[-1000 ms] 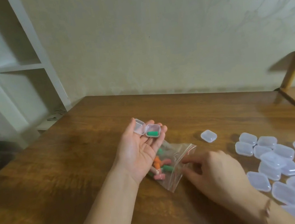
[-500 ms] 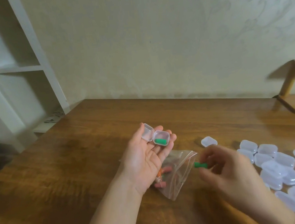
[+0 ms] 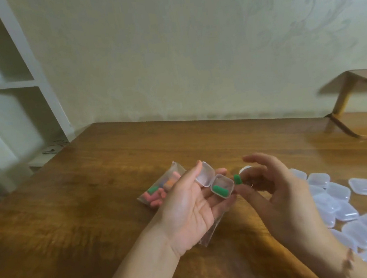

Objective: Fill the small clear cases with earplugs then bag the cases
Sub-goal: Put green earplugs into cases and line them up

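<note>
While the left hand [image 3: 186, 209] lies palm up over the worktop [image 3: 88, 195], an open clear case [image 3: 215, 182] rests on its straight fingers – lid flipped back toward the thumb, base toward the fingertips, one green earplug [image 3: 220, 190] lying inside the base. Right hand [image 3: 275, 187] pinches a second green earplug [image 3: 237, 179] between thumb and a fingertip, just beside the case's right edge, not yet in it; the other fingers are loosely spread above. Earplug bag [image 3: 161, 189] – clear zip bag with pink, orange and green plugs – lies on the worktop behind and left of the left hand, and a strip of clear plastic shows below that palm. Empty shut cases [image 3: 336, 201] are heaped on the worktop to the right, well apart from the left hand, partly under the right wrist. Versus half a second ago: the right hand was lower and further right, with the plug clear of the case; it has come up and left to the case rim. Left hand and case are now higher, and the bag shows to the hand's left rather than below the fingers.
</note>
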`<state>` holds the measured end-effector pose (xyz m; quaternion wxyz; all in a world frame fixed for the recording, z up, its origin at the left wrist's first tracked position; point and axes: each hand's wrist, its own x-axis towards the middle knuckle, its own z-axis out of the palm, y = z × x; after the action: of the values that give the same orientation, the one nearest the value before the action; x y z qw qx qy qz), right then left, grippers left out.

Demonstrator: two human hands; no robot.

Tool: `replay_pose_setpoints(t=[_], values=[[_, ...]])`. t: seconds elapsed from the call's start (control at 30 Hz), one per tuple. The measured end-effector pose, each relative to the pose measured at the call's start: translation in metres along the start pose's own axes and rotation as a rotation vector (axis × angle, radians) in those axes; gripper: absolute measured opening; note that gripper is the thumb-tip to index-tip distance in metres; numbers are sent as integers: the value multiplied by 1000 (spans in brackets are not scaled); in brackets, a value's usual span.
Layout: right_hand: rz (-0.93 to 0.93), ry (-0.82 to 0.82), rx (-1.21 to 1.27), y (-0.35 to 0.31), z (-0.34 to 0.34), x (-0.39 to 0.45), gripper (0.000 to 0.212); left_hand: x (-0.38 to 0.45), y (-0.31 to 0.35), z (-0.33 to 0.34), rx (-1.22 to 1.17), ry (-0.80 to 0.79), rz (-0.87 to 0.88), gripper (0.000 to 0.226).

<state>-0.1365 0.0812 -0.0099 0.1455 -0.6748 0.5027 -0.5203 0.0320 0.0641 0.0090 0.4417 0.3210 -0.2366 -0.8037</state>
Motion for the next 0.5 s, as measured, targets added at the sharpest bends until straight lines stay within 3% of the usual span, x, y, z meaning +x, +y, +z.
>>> replay_pose_setpoints(t=[0.13,0.23,0.5], values=[[-179,-28,-200,1,1,0,24,1,-5,0,24,-40,-18,57],[-265,-25,-208,5,3,1,13,1,-7,1,34,-74,-24,58],[-147,6,-88,0,-1,0,11,1,-5,-1,26,-101,10,63]])
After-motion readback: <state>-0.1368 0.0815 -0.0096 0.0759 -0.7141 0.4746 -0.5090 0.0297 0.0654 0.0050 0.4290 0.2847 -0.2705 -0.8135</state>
